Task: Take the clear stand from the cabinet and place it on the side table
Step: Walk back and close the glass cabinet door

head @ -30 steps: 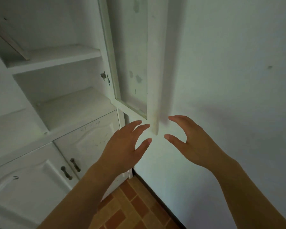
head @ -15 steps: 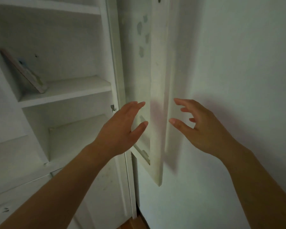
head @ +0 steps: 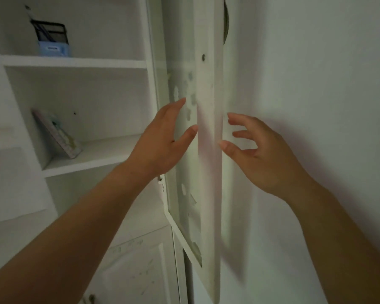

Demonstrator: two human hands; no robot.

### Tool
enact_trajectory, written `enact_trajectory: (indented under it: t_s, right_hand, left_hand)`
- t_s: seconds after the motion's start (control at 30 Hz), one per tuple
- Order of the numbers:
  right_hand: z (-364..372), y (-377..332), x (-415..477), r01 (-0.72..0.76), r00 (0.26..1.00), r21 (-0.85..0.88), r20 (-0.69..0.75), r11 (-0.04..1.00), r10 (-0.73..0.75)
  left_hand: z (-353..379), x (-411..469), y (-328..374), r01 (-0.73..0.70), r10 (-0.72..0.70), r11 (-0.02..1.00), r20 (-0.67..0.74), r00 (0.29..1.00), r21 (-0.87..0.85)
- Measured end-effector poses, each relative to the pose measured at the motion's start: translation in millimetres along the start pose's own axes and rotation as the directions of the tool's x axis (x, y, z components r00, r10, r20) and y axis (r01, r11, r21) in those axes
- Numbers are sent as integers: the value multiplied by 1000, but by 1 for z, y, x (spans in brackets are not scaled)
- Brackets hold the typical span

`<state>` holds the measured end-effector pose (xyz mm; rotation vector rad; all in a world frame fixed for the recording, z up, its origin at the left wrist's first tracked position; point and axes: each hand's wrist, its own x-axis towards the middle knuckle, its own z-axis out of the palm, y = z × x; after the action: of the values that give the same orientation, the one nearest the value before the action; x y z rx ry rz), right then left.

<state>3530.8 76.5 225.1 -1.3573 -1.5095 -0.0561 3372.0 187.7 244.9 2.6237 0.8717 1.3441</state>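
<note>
Open white cabinet (head: 75, 62), seen from below and in front; glass-paned cabinet door (head: 208, 150) swung out edge-on toward the viewer, its long axis vertical. Left hand (head: 162, 145) raised on the left, cabinet-side face of the door, fingers spread, grasping nothing. Right hand (head: 257, 154) raised on the right, wall-side face, fingers loosely curled, likewise empty; contact of either hand with the door edge not determinable. On the upper shelf (head: 75, 62), far left and above both hands: an upright box-like holder (head: 52, 39), dark above, blue below, possibly the clear stand, identity uncertain. On the middle shelf (head: 92, 159): a leaning flat card (head: 57, 134). Left hand nearer the shelves; reach needed up and leftward. Side table not in view.
</note>
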Motion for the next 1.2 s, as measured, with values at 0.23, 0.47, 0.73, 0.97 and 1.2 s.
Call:
enact_trajectory:
  t_s: [0.23, 0.47, 0.73, 0.97, 1.2]
  right_hand:
    - [-17, -11, 29, 72, 995, 54, -76, 996, -68]
    - [-7, -18, 30, 118, 991, 135, -72, 984, -109]
    - [-4, -18, 31, 136, 989, 142, -85, 981, -125]
    - [8, -14, 28, 143, 989, 121, -56, 982, -137]
    - [18, -13, 29, 159, 986, 70, -70, 985, -154]
  left_hand:
    - [-22, 48, 18, -21, 20, 1000, -101, 995, -5]
    - [-34, 79, 38, 3, -21, 993, -156, 988, -118]
    - [-32, 89, 62, -24, -14, 977, -177, 984, -210]
    - [-30, 88, 60, -41, 14, 987, -170, 985, -153]
    - [-34, 84, 61, -30, 9, 989, -141, 990, -145]
